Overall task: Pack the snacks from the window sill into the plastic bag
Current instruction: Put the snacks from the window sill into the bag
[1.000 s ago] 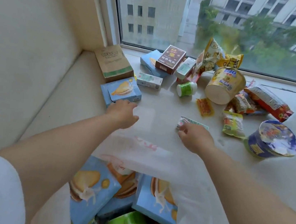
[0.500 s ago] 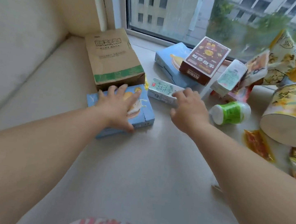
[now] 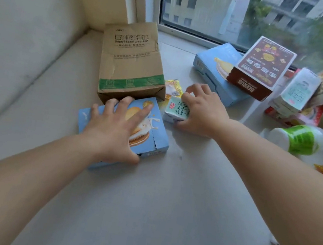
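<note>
On the pale window sill lie the snacks; no plastic bag appears in this view. Nearest is a flat blue box printed with a cream-filled sandwich biscuit, lying face up with its far edge against a brown cardboard box that has a green band and the words "Smart safety socket". A second blue box of the same kind lies farther back near the window frame, so two blue boxes show. On that second box leans a single dark red box marked "BEERUS". Two small white milk cartons with green print are visible: one carton just right of the near blue box, and another carton tilted at the right among blurred, colourful packets. One white bottle with a green label lies on its side at the right. A small yellow packet peeks out between the cardboard box and the near carton. Both bare forearms reach forward from the lower edge. The left hand lies palm down on the near blue box, fingers spread across its top and thumb hooked at the near edge, gripping the box. The right hand is cupped over the near carton, fingers curled round its far side and thumb at its near side, holding it on the sill.
</note>
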A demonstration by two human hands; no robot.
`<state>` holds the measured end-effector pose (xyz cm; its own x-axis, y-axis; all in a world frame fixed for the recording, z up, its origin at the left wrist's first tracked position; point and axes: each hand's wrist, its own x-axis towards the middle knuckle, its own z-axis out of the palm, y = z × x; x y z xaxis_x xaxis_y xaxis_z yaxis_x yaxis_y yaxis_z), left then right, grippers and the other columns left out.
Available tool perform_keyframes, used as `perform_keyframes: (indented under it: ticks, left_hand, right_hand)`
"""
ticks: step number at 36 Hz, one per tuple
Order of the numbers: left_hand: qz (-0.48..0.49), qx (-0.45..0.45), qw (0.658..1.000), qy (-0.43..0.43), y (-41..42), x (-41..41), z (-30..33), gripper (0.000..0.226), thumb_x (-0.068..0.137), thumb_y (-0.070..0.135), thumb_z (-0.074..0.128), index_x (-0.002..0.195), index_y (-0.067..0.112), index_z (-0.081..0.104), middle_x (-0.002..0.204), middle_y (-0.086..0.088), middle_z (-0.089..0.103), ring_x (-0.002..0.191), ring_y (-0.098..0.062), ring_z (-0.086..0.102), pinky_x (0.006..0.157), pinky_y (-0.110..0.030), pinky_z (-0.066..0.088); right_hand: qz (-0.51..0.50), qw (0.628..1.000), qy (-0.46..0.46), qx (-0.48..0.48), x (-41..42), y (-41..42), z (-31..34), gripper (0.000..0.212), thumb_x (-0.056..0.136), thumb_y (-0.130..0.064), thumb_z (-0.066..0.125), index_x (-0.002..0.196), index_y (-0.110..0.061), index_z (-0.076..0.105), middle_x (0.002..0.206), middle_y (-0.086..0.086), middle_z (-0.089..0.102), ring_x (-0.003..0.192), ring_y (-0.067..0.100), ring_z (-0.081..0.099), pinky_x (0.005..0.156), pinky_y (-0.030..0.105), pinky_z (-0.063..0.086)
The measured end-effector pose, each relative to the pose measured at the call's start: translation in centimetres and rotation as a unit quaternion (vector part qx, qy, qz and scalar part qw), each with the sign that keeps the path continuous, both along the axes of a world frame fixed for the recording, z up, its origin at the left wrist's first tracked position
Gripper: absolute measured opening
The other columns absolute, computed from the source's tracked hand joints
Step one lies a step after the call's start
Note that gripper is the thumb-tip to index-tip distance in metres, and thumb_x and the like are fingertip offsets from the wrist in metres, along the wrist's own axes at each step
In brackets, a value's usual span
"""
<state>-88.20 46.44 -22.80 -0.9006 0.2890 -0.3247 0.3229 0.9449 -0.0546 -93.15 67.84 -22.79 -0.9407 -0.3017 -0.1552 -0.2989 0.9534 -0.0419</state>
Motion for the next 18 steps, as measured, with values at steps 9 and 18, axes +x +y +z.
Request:
perform_keyframes:
  ticks: [9,18]
  left_hand:
    - [-0.012,-0.005,0.999,-0.031,-1.2,-0.2,-0.2,0.118,0.062,0.064,0.062,0.141,0.045,-0.023,0.149,-0.001,-0.013,0.138,-0.033,0.001,0.11,-0.062,0.013]
    - [-0.002,-0.017,0.999,-0.031,-0.7,0.1,0.1,0.118,0.061,0.064,0.062,0.141,0.045,-0.023,0.151,-0.002,-0.012,0.138,-0.034,0.002,0.109,-0.06,0.015]
  right_hand:
    - [0.094,0.983,-0.123,0.096,-4.4,-3.8,0.7,0.094,0.072,-0.057,0.065,0.15,-0.029,0.02,0.16,0.001,-0.007,0.147,0.021,-0.011,0.12,0.042,0.004]
    - [0.013,0.996,-0.088,-0.007,-1.8,-3.0,0.2,0.074,0.076,-0.048,0.065,0.139,-0.021,0.037,0.137,0.003,0.033,0.13,0.021,0.032,0.094,0.035,0.041]
